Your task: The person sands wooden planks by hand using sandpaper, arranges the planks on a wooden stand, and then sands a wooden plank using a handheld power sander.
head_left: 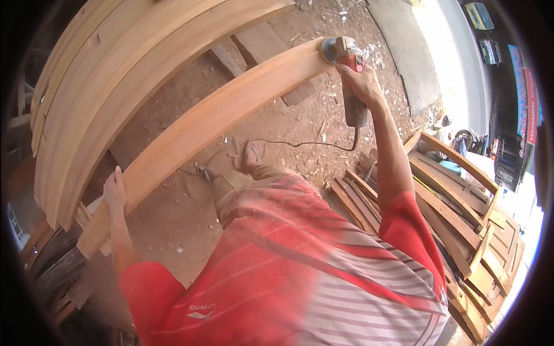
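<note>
A long wooden board [213, 112] runs slantwise in front of me, from lower left to upper right. My right hand [363, 85] is wrapped round an angle grinder [354, 106] with a red and grey body. Its round disc [329, 51] is against the board's far right end. Toward the other end, my left hand [116, 190] grips the board's edge, thumb up along its side; the rest of its fingers are partly hidden. A dark power cord [300, 143] trails from the grinder across the ground.
Several curved boards [109, 75] are stacked at the upper left, close beside my board. Wood offcuts [259, 43] lie beneath it on dirt strewn with shavings. At the right is a pile of wooden frames and slats [444, 202]. My foot [252, 154] stands near the cord.
</note>
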Demonstrator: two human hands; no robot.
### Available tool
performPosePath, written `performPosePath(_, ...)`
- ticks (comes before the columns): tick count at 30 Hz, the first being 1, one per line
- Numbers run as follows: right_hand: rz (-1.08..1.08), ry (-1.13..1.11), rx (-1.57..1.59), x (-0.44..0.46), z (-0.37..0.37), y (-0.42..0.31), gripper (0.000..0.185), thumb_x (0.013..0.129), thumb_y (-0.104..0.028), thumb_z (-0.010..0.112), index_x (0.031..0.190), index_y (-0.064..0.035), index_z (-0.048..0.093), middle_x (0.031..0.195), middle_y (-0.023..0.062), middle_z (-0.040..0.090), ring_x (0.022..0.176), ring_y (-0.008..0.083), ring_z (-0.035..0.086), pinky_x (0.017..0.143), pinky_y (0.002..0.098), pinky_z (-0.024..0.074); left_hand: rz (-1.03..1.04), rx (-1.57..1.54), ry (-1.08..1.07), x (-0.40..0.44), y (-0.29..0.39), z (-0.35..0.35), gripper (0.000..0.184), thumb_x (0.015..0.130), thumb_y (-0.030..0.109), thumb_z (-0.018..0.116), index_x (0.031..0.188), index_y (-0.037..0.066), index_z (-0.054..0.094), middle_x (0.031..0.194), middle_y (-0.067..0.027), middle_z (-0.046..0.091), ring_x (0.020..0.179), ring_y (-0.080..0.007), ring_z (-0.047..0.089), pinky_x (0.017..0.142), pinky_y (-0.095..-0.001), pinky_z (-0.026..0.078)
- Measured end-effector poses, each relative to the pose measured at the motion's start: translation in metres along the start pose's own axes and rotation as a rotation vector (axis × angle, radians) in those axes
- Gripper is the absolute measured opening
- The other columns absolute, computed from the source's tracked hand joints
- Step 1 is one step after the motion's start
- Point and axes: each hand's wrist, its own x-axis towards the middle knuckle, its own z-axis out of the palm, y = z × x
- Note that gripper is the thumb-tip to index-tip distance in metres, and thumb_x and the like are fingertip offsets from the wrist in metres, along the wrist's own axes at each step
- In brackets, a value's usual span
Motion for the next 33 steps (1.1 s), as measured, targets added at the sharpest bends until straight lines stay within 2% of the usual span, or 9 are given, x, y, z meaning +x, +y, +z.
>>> performPosePath(8,-0.158,-0.1,-0.101,-0.087,0.058,-0.028,0.072,0.08,-0.046,0.079,0.128,0.0056,0.062,0.116,0.0284,0.072,0.115,0.0406,0.07,0.1,0.046,0.0524,-0.012,0.06,0.018,0.005,-0.013,0.007,0.065,0.108,0.055,0.04,0.092,-0.001,0.07,0.093,-0.0265,0.07,0.092,-0.0484,0.066,0.079,-0.0554,0.047)
performPosePath(10,-0.162,-0.078,-0.004,-0.072,0.043,-0.029,0.072,0.081,-0.046,0.078,0.128,0.0054,0.062,0.114,0.0267,0.073,0.111,0.0382,0.072,0.097,0.0451,0.0541,-0.011,0.05,-0.008,0.005,-0.009,0.005,0.066,0.108,0.055,0.04,0.092,-0.001,0.071,0.095,-0.0266,0.07,0.094,-0.0485,0.066,0.08,-0.0557,0.048)
performPosePath(11,-0.124,-0.018,-0.019,-0.05,0.041,-0.012,0.058,0.085,-0.044,0.077,0.12,0.0014,0.066,0.095,0.0148,0.074,0.089,0.0245,0.073,0.084,0.0393,0.0567,-0.013,0.039,-0.031,0.005,-0.008,0.003,0.066,0.108,0.055,0.04,0.092,-0.001,0.071,0.096,-0.0266,0.071,0.095,-0.0486,0.066,0.081,-0.0561,0.048)
performPosePath(14,-0.001,-0.024,-0.022,-0.029,0.015,-0.01,0.053,0.088,-0.047,0.074,0.115,-0.002,0.069,0.091,0.0116,0.074,0.084,0.0208,0.072,0.078,0.0375,0.0569,-0.022,0.071,-0.051,0.006,-0.01,0.002,0.066,0.108,0.055,0.039,0.094,0.0,0.072,0.098,-0.0261,0.072,0.097,-0.0483,0.066,0.081,-0.0558,0.048)
performPosePath(15,-0.13,0.009,0.004,-0.036,0.019,-0.011,0.055,0.088,-0.048,0.075,0.117,-0.0017,0.069,0.092,0.0127,0.074,0.084,0.0219,0.072,0.078,0.0385,0.0572,-0.015,0.064,-0.038,0.009,-0.009,0.002,0.066,0.108,0.055,0.039,0.094,0.0,0.072,0.098,-0.0261,0.072,0.097,-0.0483,0.066,0.081,-0.0558,0.048)
performPosePath(19,-0.155,-0.177,-0.096,-0.108,0.068,-0.057,0.077,0.081,-0.051,0.079,0.122,0.0105,0.058,0.106,0.0327,0.072,0.104,0.0427,0.074,0.091,0.0485,0.0569,-0.04,0.085,-0.019,0.005,-0.012,0.008,0.067,0.108,0.056,0.039,0.096,0.0,0.074,0.1,-0.0259,0.072,0.098,-0.0476,0.067,0.082,-0.0551,0.048)
performPosePath(22,-0.285,-0.35,-0.212,-0.143,0.098,-0.077,0.075,0.082,-0.052,0.077,0.122,0.0066,0.054,0.105,0.034,0.071,0.105,0.0485,0.07,0.091,0.0529,0.0555,-0.026,0.074,-0.02,0.005,-0.011,0.004,0.067,0.108,0.056,0.038,0.096,0.0,0.074,0.1,-0.0262,0.072,0.098,-0.0473,0.067,0.082,-0.0549,0.049)
performPosePath(26,-0.239,-0.181,-0.154,-0.113,0.086,-0.06,0.077,0.081,-0.053,0.078,0.123,0.0091,0.057,0.103,0.0329,0.072,0.103,0.0456,0.073,0.089,0.051,0.0565,-0.018,0.071,-0.004,0.003,-0.005,0.001,0.066,0.108,0.055,0.038,0.097,0.0,0.074,0.1,-0.0264,0.072,0.098,-0.0473,0.067,0.083,-0.0545,0.049)
performPosePath(33,-0.026,-0.016,-0.016,-0.016,0.006,-0.014,0.056,0.084,-0.046,0.076,0.114,0.0014,0.071,0.092,0.0168,0.075,0.089,0.0262,0.075,0.08,0.0409,0.0575,-0.012,0.062,-0.009,0.007,-0.011,0.006,0.065,0.108,0.054,0.04,0.095,0.0,0.073,0.097,-0.0263,0.072,0.095,-0.0486,0.067,0.082,-0.0553,0.049)
